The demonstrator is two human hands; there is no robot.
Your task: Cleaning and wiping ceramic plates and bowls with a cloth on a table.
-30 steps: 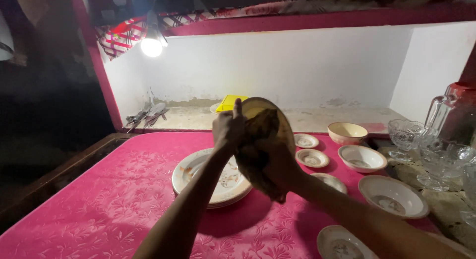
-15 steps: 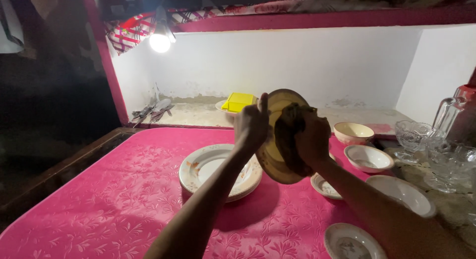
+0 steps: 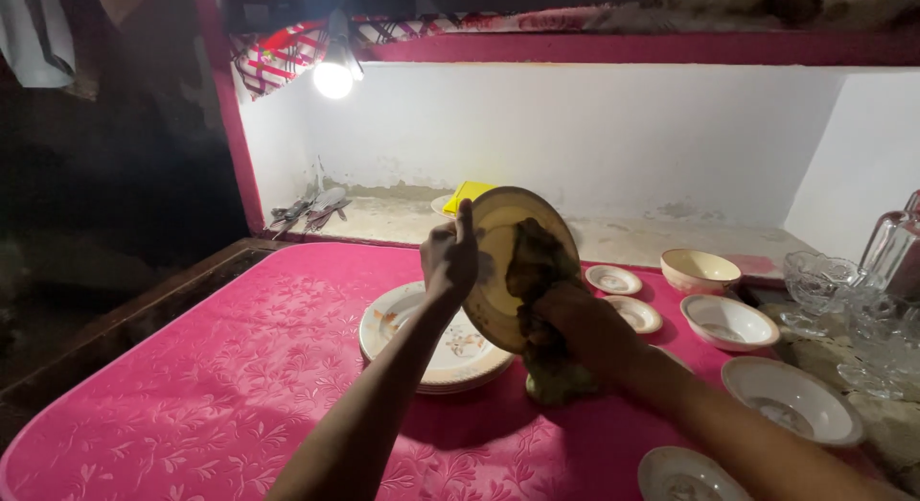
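Head view: since half a second ago the plate has tipped a little more upright at frame centre, and the cloth now covers more of its right side. The left hand pinches the plate's left rim, thumb up; the right hand is closed on the dark cloth pressed against its cream face. Below it lies a stack of plates. The pink tablecloth lies open toward lower left; small bowls crowd the right.
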